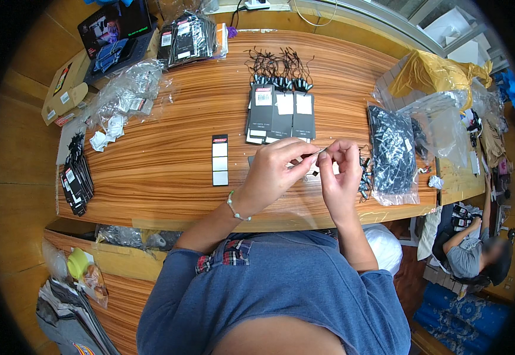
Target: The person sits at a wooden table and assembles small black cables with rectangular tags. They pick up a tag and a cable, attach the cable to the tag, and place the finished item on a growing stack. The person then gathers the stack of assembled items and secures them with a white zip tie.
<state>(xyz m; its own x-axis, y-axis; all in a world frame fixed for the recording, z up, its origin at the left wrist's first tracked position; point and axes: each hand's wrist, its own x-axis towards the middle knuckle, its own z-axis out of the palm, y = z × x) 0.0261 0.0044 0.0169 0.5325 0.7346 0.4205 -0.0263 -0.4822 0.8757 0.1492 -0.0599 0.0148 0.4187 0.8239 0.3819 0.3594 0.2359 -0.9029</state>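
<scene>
My left hand [274,171], with a beaded bracelet [237,211] on the wrist, and my right hand [338,173] meet above the table [169,171]. Their fingertips pinch a small thin thing between them, too small and hidden to name. Just beyond the hands lie rows of dark grey hang tags [281,121] with white stickers and black strings [278,62] stretched away from me. To the left of my left hand lies a narrow black tag strip [219,161] with white panels. Several loose black strings [364,174] rest beside my right hand, next to a clear bag of black strings [392,155].
A fanned stack of black tags [77,183] sits at the left edge. Farther back stand a laptop [118,44], crumpled clear plastic [127,89] and a pile of packed tags [188,38]. Yellow wrapping [432,77] lies at the right. Another person [467,257] sits at far right.
</scene>
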